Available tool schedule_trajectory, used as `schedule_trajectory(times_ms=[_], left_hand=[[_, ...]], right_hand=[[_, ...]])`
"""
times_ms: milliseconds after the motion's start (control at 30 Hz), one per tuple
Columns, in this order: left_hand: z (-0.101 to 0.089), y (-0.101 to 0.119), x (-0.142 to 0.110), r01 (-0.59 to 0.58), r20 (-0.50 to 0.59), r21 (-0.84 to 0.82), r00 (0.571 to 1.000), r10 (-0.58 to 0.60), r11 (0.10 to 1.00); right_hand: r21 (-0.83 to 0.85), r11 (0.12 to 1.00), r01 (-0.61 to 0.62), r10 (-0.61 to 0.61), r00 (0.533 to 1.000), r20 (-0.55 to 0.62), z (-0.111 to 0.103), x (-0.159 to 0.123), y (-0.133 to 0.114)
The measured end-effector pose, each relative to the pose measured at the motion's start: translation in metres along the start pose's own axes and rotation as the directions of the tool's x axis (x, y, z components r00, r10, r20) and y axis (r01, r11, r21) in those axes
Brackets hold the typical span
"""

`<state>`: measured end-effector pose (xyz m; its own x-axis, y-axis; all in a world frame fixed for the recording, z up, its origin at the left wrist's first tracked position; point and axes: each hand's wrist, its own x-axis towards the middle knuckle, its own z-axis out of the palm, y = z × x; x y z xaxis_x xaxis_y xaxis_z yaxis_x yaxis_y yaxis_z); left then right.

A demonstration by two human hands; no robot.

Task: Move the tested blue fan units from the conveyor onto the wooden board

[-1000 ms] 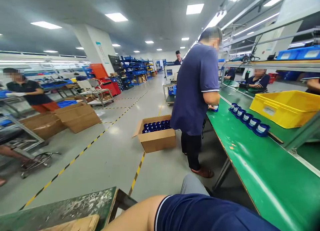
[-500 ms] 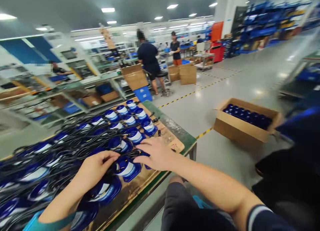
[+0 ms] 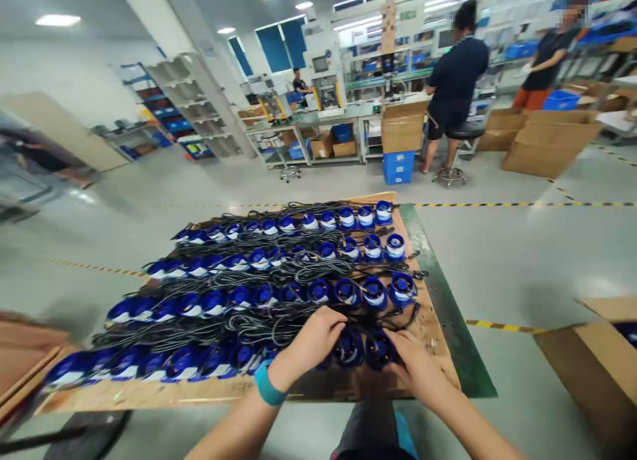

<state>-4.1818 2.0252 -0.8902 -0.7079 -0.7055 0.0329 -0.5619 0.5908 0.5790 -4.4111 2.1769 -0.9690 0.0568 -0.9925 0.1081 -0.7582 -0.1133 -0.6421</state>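
Rows of round blue fan housings with white labels lie on a wooden board, black cables bundled between the rows. At the right end of the nearest row, my right hand (image 3: 412, 362) curls its fingers and thumb round the side of the end fan (image 3: 378, 349). My left hand (image 3: 316, 337) is above the same row, thumb and fingertips pinched together by the black cables (image 3: 293, 324). What is in that pinch is too small to tell. Beside the end fan, between my hands, sits another blue fan (image 3: 348, 349).
The wooden board (image 3: 438, 340) lies on a green-topped table (image 3: 475, 374). A cardboard box (image 3: 587, 360) stands on the floor at right, another brown box (image 3: 30, 360) at left. Beyond are blue crates (image 3: 398, 168), a stool (image 3: 450, 174) and two people near workbenches.
My view has swung left, bringing the whole board into sight. My right hand has closed in on the end fan; my left hand stays pinched near the cables.
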Motion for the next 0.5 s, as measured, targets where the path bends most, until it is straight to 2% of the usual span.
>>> schedule_trajectory(times_ms=[133,267,400,500], left_hand=[[-0.004,0.006,-0.024,0.031,-0.086,-0.12,0.995,-0.042,0.992],[0.003,0.005,-0.044,-0.003,-0.126,-0.084,0.992,-0.008,0.996],[0.013,0.007,-0.067,-0.015,-0.27,-0.061,0.963,-0.002,0.998],[0.022,0.021,-0.092,-0.068,-0.307,-0.067,0.951,0.044,0.995]], right_hand=[[-0.001,0.999,-0.054,0.054,0.998,0.032,0.002,0.001,0.012],[-0.005,0.992,-0.125,0.123,0.988,-0.094,0.015,-0.016,0.015],[0.062,0.978,-0.198,0.207,0.945,-0.255,0.018,-0.054,0.003],[0.16,0.953,-0.255,0.292,0.914,-0.281,0.01,-0.098,0.005]])
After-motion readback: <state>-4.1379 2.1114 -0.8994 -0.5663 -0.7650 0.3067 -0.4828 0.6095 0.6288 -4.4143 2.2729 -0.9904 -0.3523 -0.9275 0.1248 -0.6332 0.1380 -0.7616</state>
